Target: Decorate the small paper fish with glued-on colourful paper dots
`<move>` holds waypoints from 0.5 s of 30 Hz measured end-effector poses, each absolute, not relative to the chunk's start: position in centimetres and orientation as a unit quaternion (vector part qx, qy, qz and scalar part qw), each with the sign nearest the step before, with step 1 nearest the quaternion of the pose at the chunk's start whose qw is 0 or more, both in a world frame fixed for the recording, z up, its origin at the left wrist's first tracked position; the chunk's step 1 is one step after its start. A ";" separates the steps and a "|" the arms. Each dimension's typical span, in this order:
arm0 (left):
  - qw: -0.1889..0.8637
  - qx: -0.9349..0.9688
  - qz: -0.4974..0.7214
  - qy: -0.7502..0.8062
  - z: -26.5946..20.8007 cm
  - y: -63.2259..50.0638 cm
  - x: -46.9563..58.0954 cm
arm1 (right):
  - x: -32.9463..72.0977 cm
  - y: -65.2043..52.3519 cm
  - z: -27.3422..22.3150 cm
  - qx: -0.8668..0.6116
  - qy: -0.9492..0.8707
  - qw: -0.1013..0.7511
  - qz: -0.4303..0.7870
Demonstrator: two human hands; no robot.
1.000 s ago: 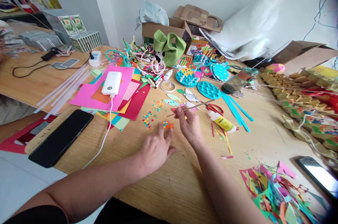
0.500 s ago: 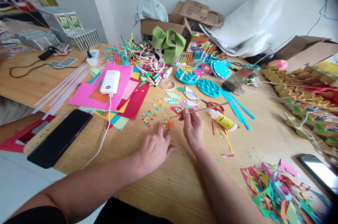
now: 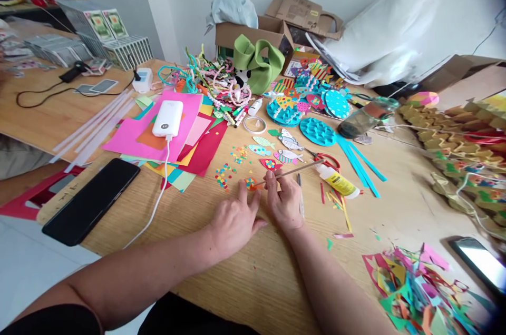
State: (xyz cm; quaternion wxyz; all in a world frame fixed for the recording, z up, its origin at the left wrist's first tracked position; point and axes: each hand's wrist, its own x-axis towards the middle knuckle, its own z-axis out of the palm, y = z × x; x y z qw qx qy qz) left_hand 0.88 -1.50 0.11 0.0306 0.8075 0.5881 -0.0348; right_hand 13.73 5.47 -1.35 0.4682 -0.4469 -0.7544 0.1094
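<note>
Orange paper fish (image 3: pixel 250 183) lies left of the glue bottle (image 3: pixel 340 183), spread fingers of the left hand (image 3: pixel 232 227) at its edge, grip open; the right hand (image 3: pixel 285 202) firmly pinches a thin stick (image 3: pixel 301 169), its tip just lowered to the fish, apparently working its surface

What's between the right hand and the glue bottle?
Head view: a pen lies between the right hand and the glue bottle. The stick in that hand also stretches across the gap, toward the bottle's nozzle.
</note>
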 end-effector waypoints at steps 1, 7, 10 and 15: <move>0.030 0.807 -0.033 0.589 0.0 -1.5 0.9 | 13.7 5.5 -1.3 -0.439 -0.759 0.469 0.103; 0.032 0.807 -0.028 0.589 -0.3 -1.6 0.8 | 13.6 5.5 -1.3 -0.419 -0.774 0.465 0.092; 0.032 0.807 -0.024 0.589 -0.3 -1.6 0.8 | 13.6 5.5 -1.3 -0.414 -0.781 0.460 0.086; 0.037 0.807 -0.028 0.588 -0.3 -1.5 0.9 | 13.7 5.5 -1.4 -0.404 -0.788 0.458 0.078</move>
